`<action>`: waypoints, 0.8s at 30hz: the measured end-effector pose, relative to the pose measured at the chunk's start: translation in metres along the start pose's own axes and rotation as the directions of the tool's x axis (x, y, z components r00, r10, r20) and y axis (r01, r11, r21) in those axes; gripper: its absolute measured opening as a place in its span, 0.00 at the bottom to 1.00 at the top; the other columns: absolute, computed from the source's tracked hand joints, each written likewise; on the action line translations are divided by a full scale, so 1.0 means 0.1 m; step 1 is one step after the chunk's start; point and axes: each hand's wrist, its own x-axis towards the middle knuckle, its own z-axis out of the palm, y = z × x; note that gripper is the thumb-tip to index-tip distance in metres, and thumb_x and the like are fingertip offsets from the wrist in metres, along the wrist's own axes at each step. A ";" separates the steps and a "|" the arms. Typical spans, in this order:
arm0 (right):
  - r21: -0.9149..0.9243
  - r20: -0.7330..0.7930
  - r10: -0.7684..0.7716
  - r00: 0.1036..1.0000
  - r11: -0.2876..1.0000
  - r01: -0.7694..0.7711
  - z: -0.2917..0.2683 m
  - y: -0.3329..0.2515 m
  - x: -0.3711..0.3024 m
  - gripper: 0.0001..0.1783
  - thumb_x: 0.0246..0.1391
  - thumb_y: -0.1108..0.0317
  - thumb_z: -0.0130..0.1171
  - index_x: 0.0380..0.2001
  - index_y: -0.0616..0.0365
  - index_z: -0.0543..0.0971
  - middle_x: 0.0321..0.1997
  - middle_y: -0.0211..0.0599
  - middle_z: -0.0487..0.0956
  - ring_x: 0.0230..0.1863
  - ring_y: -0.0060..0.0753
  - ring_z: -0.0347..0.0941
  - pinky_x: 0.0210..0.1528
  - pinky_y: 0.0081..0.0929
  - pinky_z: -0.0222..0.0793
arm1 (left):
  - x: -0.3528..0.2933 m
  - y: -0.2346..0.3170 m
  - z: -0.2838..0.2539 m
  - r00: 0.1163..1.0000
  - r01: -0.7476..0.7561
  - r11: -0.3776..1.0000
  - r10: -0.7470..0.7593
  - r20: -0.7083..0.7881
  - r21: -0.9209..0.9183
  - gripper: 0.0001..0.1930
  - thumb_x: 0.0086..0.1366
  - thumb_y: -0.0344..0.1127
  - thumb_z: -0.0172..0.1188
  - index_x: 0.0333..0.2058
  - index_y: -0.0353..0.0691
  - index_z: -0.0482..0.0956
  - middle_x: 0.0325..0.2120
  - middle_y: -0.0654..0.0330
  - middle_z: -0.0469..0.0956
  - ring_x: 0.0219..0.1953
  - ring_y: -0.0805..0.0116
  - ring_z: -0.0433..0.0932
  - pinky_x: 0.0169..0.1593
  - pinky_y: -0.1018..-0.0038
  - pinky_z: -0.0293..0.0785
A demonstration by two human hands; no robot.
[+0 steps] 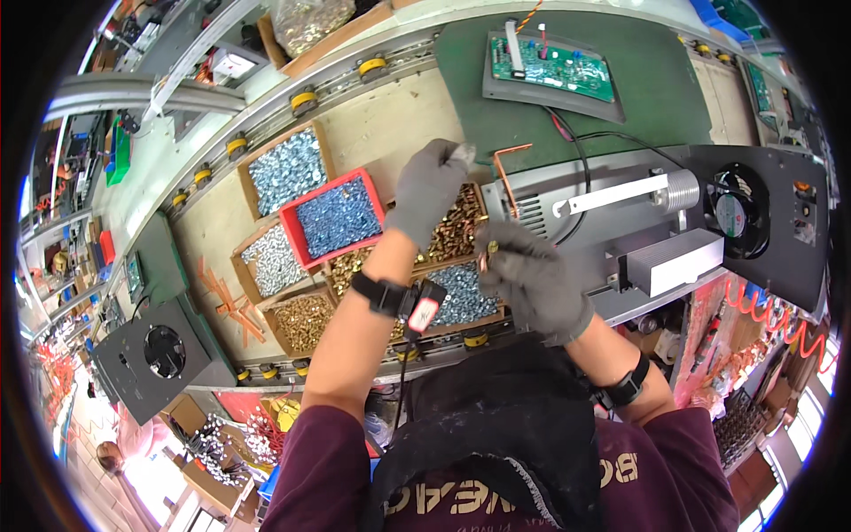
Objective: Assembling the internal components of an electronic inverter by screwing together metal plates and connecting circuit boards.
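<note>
My left hand (433,188), in a grey glove, is closed with its fingertips pinched together above the bins; what they hold, if anything, is hidden. Just right of those fingertips, a bent copper bar (507,182) stands at the left end of a grey metal chassis (585,191). My right hand (536,279), also gloved, is closed around small brass-coloured screws (492,250), close to the chassis's slotted corner. Below and between the hands lies a cardboard bin of brass-coloured screws (456,226). Beneath it is a bin of silvery fasteners (461,297).
Left of my hands are a red bin (291,232) of bluish screws and cardboard boxes of washers (288,173) and nuts. Loose copper strips (232,306) lie farther left. A green circuit board (558,66) sits behind the chassis; a black fan panel (753,213) adjoins its right end. Cables cross the chassis.
</note>
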 end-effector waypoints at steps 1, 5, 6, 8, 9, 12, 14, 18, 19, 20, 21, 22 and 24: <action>-0.003 -0.003 0.003 1.000 1.000 -0.003 -0.03 -0.01 -0.04 0.18 0.54 0.71 0.55 0.49 0.62 0.71 0.39 0.33 0.73 0.33 0.25 0.71 0.37 0.26 0.69 | 0.17 -0.07 0.06 0.993 -0.097 0.932 0.113 -0.025 0.350 0.25 0.61 0.52 0.54 0.41 0.30 0.75 0.26 0.56 0.77 0.23 0.69 0.75 0.25 0.74 0.71; 0.111 0.101 0.083 0.991 0.989 -0.094 -0.27 -0.05 -0.09 0.14 0.57 0.73 0.51 0.47 0.60 0.72 0.43 0.35 0.74 0.40 0.25 0.74 0.44 0.24 0.73 | 0.48 0.17 0.39 0.964 0.067 0.865 -0.185 0.193 0.498 0.23 0.57 0.51 0.57 0.40 0.35 0.78 0.34 0.49 0.80 0.40 0.54 0.78 0.45 0.67 0.71; 0.223 0.176 0.099 0.979 0.965 -0.138 -0.34 -0.05 -0.09 0.13 0.57 0.73 0.51 0.46 0.60 0.72 0.44 0.36 0.73 0.39 0.24 0.74 0.42 0.24 0.73 | 0.54 0.13 0.44 0.954 0.095 0.871 -0.219 0.207 0.481 0.22 0.55 0.49 0.58 0.39 0.35 0.79 0.34 0.48 0.80 0.39 0.55 0.78 0.44 0.67 0.72; 0.332 0.252 0.104 0.962 0.924 -0.187 -0.38 -0.07 -0.08 0.13 0.56 0.73 0.51 0.46 0.59 0.73 0.45 0.37 0.73 0.39 0.24 0.74 0.40 0.23 0.74 | 0.57 0.09 0.48 0.941 0.127 0.875 -0.255 0.222 0.468 0.21 0.54 0.47 0.59 0.39 0.36 0.79 0.33 0.48 0.80 0.38 0.56 0.79 0.42 0.67 0.72; 0.360 0.297 0.110 0.949 0.907 -0.218 -0.37 -0.10 -0.09 0.12 0.56 0.73 0.51 0.45 0.58 0.73 0.45 0.38 0.73 0.38 0.24 0.74 0.39 0.22 0.74 | 0.56 0.09 0.48 0.944 0.157 0.905 -0.255 0.209 0.396 0.19 0.53 0.45 0.60 0.38 0.37 0.80 0.32 0.49 0.80 0.37 0.57 0.79 0.41 0.68 0.72; 0.372 0.362 0.108 0.926 0.894 -0.250 -0.39 -0.12 -0.10 0.12 0.56 0.73 0.52 0.44 0.58 0.72 0.45 0.40 0.73 0.37 0.25 0.74 0.38 0.22 0.74 | 0.46 0.04 0.44 0.965 0.136 0.969 -0.177 0.194 0.208 0.15 0.52 0.41 0.62 0.36 0.39 0.80 0.30 0.52 0.79 0.33 0.60 0.79 0.38 0.69 0.72; 0.355 0.383 0.104 0.918 0.901 -0.250 -0.38 -0.16 -0.15 0.12 0.55 0.73 0.53 0.44 0.58 0.72 0.45 0.41 0.73 0.37 0.26 0.74 0.38 0.22 0.74 | 0.34 -0.02 0.43 0.978 0.079 0.993 -0.095 0.183 0.089 0.13 0.51 0.39 0.63 0.34 0.40 0.79 0.28 0.54 0.79 0.31 0.62 0.79 0.36 0.70 0.72; -0.224 0.159 -0.007 0.987 0.974 0.043 -0.40 -0.51 -0.44 0.12 0.52 0.70 0.57 0.41 0.61 0.73 0.40 0.41 0.75 0.34 0.27 0.75 0.36 0.23 0.74 | -0.09 0.15 0.44 0.959 -0.283 0.952 0.284 0.008 0.118 0.10 0.50 0.35 0.63 0.31 0.39 0.76 0.27 0.59 0.74 0.26 0.66 0.76 0.32 0.72 0.72; -0.485 0.123 -0.130 0.984 0.857 0.174 -0.45 -0.59 -0.49 0.13 0.51 0.69 0.59 0.39 0.62 0.73 0.38 0.40 0.76 0.33 0.28 0.75 0.35 0.23 0.73 | -0.20 0.22 0.46 0.929 -0.350 0.907 0.368 -0.034 0.234 0.11 0.49 0.33 0.63 0.32 0.37 0.75 0.26 0.59 0.73 0.26 0.68 0.75 0.32 0.74 0.72; -0.665 0.112 -0.300 0.947 0.686 0.295 -0.49 -0.63 -0.52 0.11 0.52 0.69 0.59 0.37 0.63 0.74 0.35 0.38 0.76 0.30 0.26 0.74 0.34 0.21 0.71 | -0.28 0.20 0.47 0.928 -0.355 0.912 0.370 -0.043 0.205 0.10 0.47 0.32 0.63 0.31 0.41 0.75 0.28 0.59 0.71 0.28 0.66 0.76 0.32 0.73 0.72; -0.674 0.106 -0.300 0.948 0.680 0.290 -0.48 -0.68 -0.54 0.11 0.52 0.69 0.59 0.37 0.63 0.74 0.35 0.38 0.76 0.30 0.26 0.74 0.34 0.21 0.71 | -0.37 0.17 0.48 0.928 -0.357 0.914 0.371 -0.041 0.193 0.10 0.47 0.32 0.63 0.31 0.41 0.75 0.28 0.59 0.71 0.28 0.66 0.76 0.32 0.73 0.72; -0.810 0.053 -0.412 0.910 0.515 0.280 -0.46 -0.75 -0.56 0.10 0.53 0.70 0.58 0.37 0.64 0.74 0.35 0.38 0.76 0.30 0.25 0.74 0.33 0.21 0.70 | -0.47 0.14 0.48 0.912 -0.391 0.893 0.408 -0.035 0.224 0.11 0.44 0.32 0.64 0.29 0.42 0.76 0.28 0.60 0.70 0.29 0.65 0.74 0.32 0.72 0.71; -0.935 0.042 -0.578 0.815 0.265 0.236 -0.44 -0.79 -0.56 0.09 0.53 0.72 0.56 0.37 0.64 0.75 0.33 0.39 0.75 0.28 0.25 0.72 0.30 0.21 0.67 | -0.58 0.11 0.51 0.897 -0.423 0.874 0.441 -0.026 0.240 0.12 0.40 0.33 0.65 0.28 0.43 0.76 0.27 0.61 0.69 0.29 0.65 0.72 0.32 0.70 0.69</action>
